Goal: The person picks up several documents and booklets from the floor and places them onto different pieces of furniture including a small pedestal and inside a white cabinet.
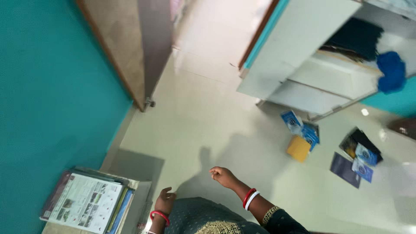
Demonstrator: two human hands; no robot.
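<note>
Head view: left hand near stacked papers.

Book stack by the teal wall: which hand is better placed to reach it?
Probably the left hand. It hangs empty close beside the book stack, while the right hand, also empty, is held out farther from it, over the floor.

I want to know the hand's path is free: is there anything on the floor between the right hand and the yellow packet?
Nothing visible: bare floor lies between the right hand and the yellow packet. Blue packets sit just beyond it.
</note>
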